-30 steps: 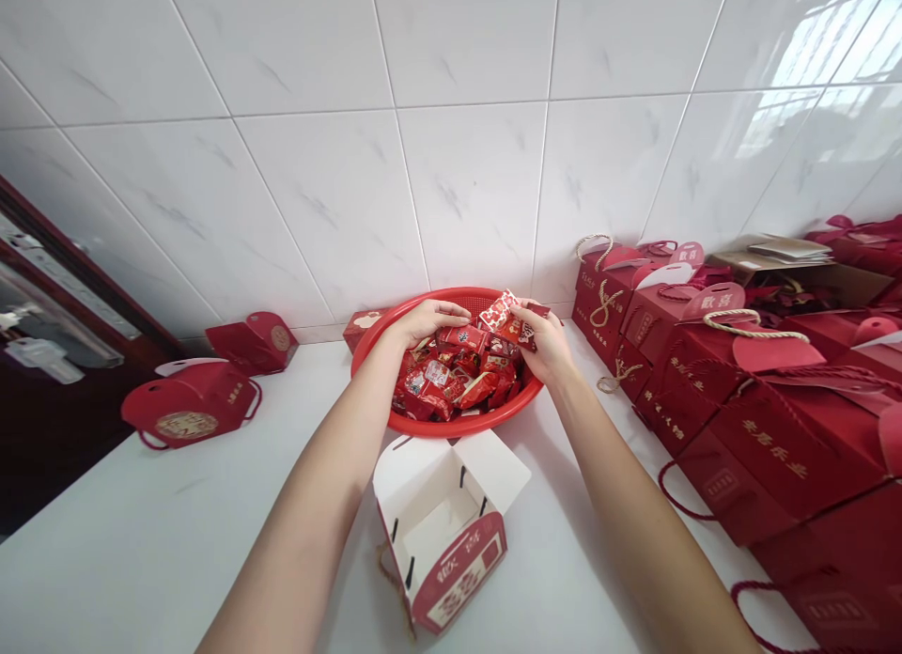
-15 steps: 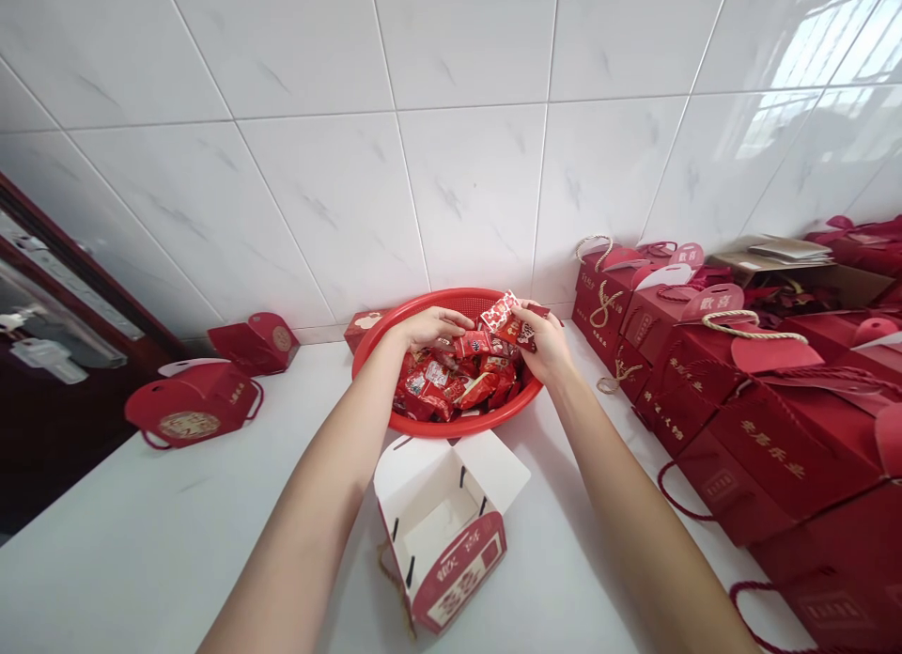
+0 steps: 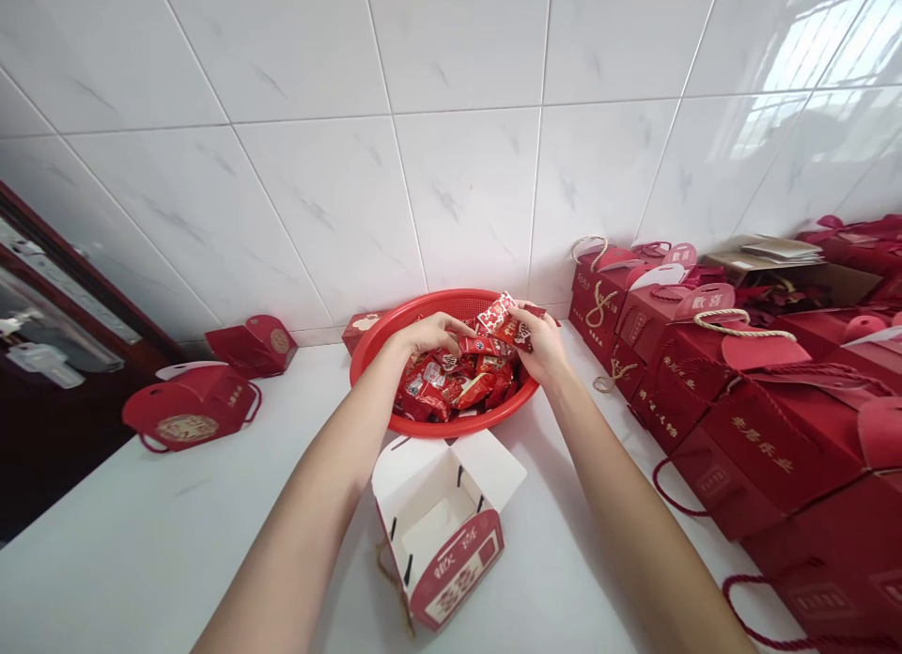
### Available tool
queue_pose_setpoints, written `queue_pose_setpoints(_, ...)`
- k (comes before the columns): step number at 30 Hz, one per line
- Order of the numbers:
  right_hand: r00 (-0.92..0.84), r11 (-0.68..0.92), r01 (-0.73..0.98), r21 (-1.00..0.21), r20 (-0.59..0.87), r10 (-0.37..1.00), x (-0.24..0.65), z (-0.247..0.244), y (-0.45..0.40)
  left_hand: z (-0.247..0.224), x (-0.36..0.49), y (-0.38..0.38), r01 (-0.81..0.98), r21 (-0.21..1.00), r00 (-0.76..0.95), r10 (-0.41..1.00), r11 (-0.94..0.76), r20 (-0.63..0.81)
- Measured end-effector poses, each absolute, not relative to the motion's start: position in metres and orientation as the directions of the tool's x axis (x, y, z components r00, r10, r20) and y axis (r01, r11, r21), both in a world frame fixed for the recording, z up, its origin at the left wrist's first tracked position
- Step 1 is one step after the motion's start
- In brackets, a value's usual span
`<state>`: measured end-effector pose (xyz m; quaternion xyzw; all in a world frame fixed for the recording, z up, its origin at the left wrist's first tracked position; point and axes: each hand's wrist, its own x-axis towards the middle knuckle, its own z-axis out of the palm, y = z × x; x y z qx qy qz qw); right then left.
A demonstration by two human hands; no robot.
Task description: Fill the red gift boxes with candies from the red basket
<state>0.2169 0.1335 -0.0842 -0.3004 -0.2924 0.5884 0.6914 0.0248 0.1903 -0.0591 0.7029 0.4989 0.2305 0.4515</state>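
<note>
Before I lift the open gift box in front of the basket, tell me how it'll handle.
The open gift box looks light, its thin-walled inside showing nothing packed. Its straight walls suggest stiff card, though squeezing could probably bend them. The spread lid flaps would likely flop.

- You are in a tiled room, possibly in a home.
- Glossy marbled tiles [image 3: 465, 189] face you, showing a barred window reflection [image 3: 817, 57].
- You have a plain white tabletop [image 3: 176, 541] and dark-red woodwork [image 3: 42, 229] leftward.
</note>
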Motion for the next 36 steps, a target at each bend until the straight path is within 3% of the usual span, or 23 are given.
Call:
queue_pose_setpoints(11, 0.223, 0.164, -0.629, -0.760, 0.025, 0.974, 0.216, -0.087, 0.139, -0.062, 0.028, 0.191, 0.408, 0.893, 0.354, 0.935, -0.191, 0.038)
queue_pose_setpoints(16, 0.194, 0.185, -0.625, -0.759, 0.079, 0.978, 0.217, -0.088, 0.139, -0.049, 0.041, 0.183, 0.148, 0.964, 0.375, 0.915, -0.222, 0.153)
queue_pose_setpoints(23, -0.003, 0.130, -0.547, -0.827, 0.157, 0.988, 0.219, -0.066, 0.117, -0.033, 0.035, 0.141, 0.030, 0.971, 0.246, 0.943, -0.237, 0.223)
queue_pose_setpoints(28, -0.162, 0.209, -0.390, -0.897, 0.290, 0.943, 0.219, -0.045, 0.096, -0.021, 0.017, 0.090, -0.014, 0.963, 0.281, 0.923, -0.270, 0.263)
queue_pose_setpoints(32, -0.276, 0.337, -0.251, -0.908, 0.400, 0.874, 0.214, -0.032, 0.076, -0.014, 0.005, 0.056, 0.044, 0.942, 0.274, 0.911, -0.332, 0.308)
queue_pose_setpoints(36, -0.381, 0.380, -0.180, -0.907, 0.421, 0.823, 0.209, -0.020, 0.055, -0.015, -0.002, 0.035, 0.170, 0.907, 0.245, 0.908, -0.386, 0.341)
